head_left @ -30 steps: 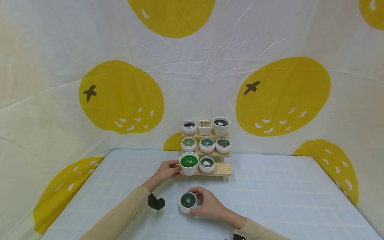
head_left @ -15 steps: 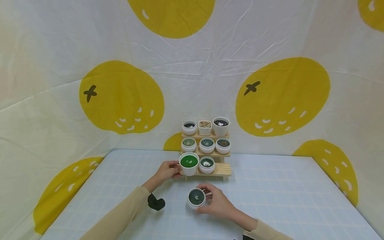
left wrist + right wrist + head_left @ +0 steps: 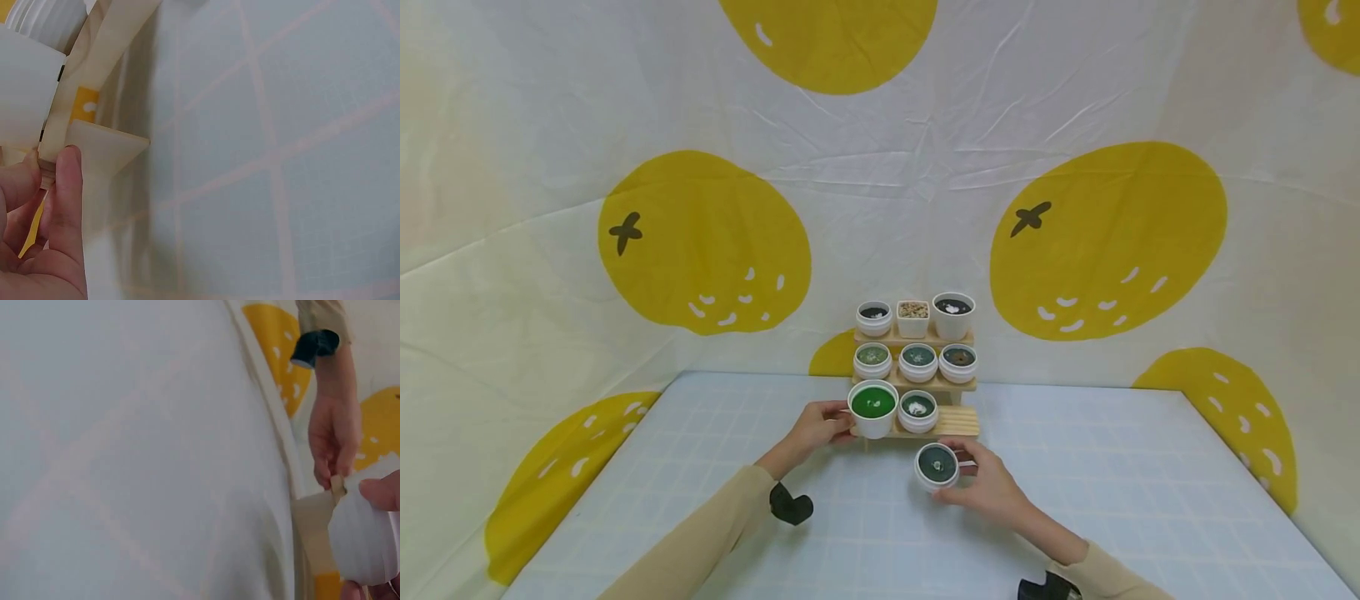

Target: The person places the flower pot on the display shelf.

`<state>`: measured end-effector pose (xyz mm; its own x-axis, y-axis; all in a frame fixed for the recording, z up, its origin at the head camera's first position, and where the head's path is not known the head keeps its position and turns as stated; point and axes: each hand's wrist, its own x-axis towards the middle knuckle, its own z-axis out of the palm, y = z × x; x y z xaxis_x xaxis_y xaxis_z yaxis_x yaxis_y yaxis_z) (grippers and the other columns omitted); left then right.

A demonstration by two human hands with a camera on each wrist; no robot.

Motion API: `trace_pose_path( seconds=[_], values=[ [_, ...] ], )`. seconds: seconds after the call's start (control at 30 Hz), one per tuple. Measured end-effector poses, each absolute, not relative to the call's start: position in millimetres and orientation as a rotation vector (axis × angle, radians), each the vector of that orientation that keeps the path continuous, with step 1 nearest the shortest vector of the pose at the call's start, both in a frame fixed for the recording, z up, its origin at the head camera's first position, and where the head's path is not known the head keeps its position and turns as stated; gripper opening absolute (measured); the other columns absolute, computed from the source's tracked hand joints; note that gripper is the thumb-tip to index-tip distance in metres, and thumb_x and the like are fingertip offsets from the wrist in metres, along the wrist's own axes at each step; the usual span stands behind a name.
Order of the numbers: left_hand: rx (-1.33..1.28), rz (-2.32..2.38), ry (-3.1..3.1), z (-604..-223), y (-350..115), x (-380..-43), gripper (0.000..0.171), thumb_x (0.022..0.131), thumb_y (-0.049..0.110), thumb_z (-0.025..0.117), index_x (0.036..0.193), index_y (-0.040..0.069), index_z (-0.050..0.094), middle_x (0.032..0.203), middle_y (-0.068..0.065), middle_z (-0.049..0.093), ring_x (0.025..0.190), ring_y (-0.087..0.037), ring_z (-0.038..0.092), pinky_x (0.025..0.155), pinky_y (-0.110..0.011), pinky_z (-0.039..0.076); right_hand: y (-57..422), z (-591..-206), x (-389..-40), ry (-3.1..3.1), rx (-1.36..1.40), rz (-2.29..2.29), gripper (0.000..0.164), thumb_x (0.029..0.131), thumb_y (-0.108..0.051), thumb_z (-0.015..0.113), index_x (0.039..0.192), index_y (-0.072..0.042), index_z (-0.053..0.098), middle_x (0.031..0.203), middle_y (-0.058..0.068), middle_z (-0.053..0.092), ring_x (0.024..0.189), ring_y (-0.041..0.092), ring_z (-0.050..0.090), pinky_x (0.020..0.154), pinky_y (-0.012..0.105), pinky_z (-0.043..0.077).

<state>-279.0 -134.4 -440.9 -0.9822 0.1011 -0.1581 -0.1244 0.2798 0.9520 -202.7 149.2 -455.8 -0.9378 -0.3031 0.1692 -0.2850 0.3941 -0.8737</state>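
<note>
A three-step wooden stand (image 3: 958, 422) bears rows of small white pots. My left hand (image 3: 815, 431) pinches the left end of its lowest step; in the left wrist view the thumb and fingers (image 3: 67, 206) close on the wood edge. Beside that hand, a taller white cup with bright green filling (image 3: 873, 403) sits on this step, with a white pot (image 3: 917, 412) to its right. My right hand (image 3: 988, 483) grips a round white pot with dark green filling (image 3: 937, 464) by its side, just in front of the step's right part. The right wrist view shows the pot's ribbed wall (image 3: 362, 540).
The middle step carries three round pots (image 3: 917, 362). On the top step stand a round pot (image 3: 874, 318), a square pot with grainy filling (image 3: 913, 319) and a taller cup (image 3: 953, 316). A pale blue checked cloth (image 3: 1112, 483) covers the table. A fruit-print sheet (image 3: 910, 233) hangs behind.
My right hand has carried the dark green pot rightward and away from me, from the table's front middle to the stand's front. The left hand has stayed at the step's left end.
</note>
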Motion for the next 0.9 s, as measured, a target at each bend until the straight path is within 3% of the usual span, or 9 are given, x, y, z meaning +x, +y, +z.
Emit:
trace_pose_path(
  seconds=[0.4, 0.9],
  values=[
    [-0.007, 1.814, 2.339, -442.5, -135.4, -278.9, 0.038, 0.092, -0.002, 0.059, 0.129, -0.007, 0.054, 0.113, -0.022, 0.064, 0.088, -0.021, 0.068, 0.077, -0.036, 0.061, 179.2, -448.1, -211.2, 2.720, -0.379, -1.645, 0.069, 0.066, -0.014, 0.088, 0.126, -0.005, 0.055, 0.122, 0.014, 0.059, 0.106, 0.025, 0.058, 0.087, 0.019, 0.055],
    [-0.054, 1.831, 2.331, -444.7, -134.8, -279.6, 0.039, 0.091, 0.000, 0.062, 0.129, -0.004, 0.055, 0.110, -0.021, 0.065, 0.085, -0.020, 0.068, 0.077, -0.037, 0.061, 186.3, -429.8, -229.2, 2.855, -0.309, -1.581, 0.067, 0.072, -0.019, 0.084, 0.129, -0.005, 0.053, 0.125, 0.016, 0.058, 0.110, 0.029, 0.058, 0.094, 0.037, 0.056]
  ],
)
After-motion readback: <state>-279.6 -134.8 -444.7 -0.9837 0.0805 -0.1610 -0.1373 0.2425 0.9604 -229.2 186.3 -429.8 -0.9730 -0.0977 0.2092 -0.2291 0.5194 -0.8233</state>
